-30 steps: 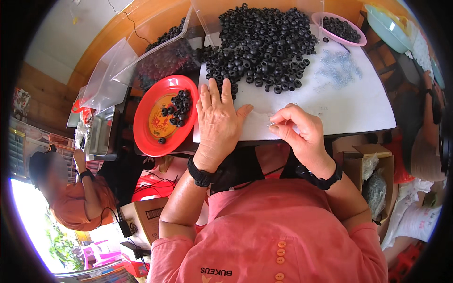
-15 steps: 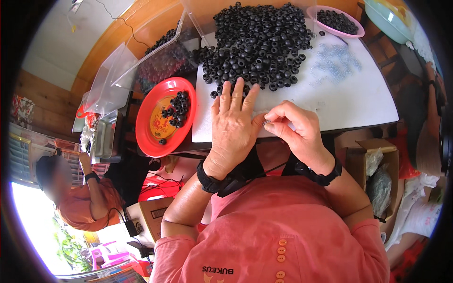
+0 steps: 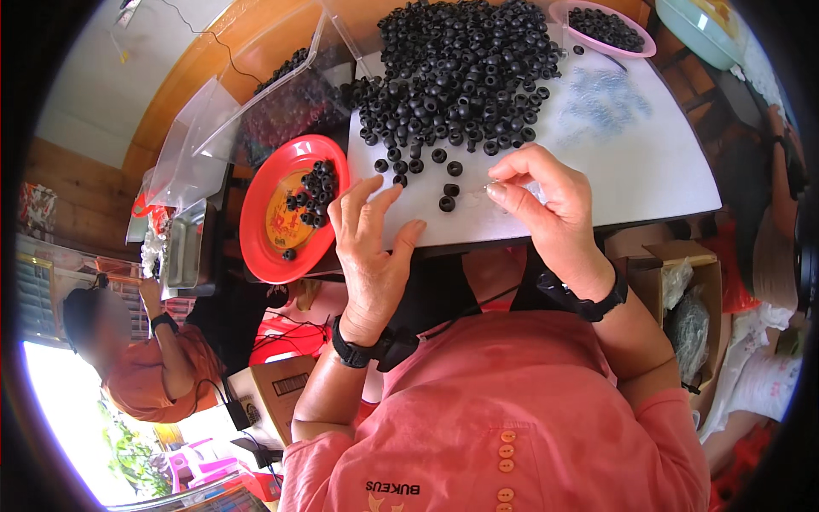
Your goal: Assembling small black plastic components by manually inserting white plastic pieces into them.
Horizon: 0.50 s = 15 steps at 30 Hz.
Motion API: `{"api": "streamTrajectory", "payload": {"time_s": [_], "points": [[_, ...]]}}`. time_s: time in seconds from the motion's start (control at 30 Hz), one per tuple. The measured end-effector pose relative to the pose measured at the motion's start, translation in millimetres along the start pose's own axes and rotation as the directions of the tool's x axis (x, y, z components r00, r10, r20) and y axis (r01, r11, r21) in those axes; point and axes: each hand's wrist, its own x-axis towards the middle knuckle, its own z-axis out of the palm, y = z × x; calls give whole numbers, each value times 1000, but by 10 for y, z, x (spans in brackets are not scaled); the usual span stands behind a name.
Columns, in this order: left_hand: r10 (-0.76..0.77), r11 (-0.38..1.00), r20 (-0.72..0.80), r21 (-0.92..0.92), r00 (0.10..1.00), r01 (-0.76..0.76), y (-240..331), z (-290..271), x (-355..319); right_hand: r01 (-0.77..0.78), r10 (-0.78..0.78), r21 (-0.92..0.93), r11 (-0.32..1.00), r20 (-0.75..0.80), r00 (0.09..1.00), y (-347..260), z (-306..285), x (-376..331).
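Observation:
My left hand is held over the front edge of the white board, fingers spread and nothing in them. Close to its fingertips lie a few loose black beads, round with wide holes. My right hand pinches a tiny shiny piece between thumb and forefinger; its kind is too small to make out. Beyond both hands spreads a large heap of black beads. Left of my left hand, a red plate carries a small cluster of the same beads.
Bluish clear bits are scattered on the board's right. A pink dish of small black pieces stands at the far right, beside a light-blue basin. A clear plastic bin stands back left. Another person sits at left.
My left hand has drawn back and left from the heap's front, away from my right hand. Several beads now lie loose nearer me. My right hand has shifted slightly, still pinching.

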Motion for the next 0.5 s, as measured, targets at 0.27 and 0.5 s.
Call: {"api": "streamTrajectory", "payload": {"time_s": [0.27, 0.5], "points": [[128, 991, 7, -41, 992, -128, 195, 142, 105, -110, 108, 20, 994, 58, 992, -11, 50, -132], [192, 979, 93, 52, 977, -197, 168, 255, 241, -100, 101, 47, 994, -31, 994, 12, -54, -2]]}}
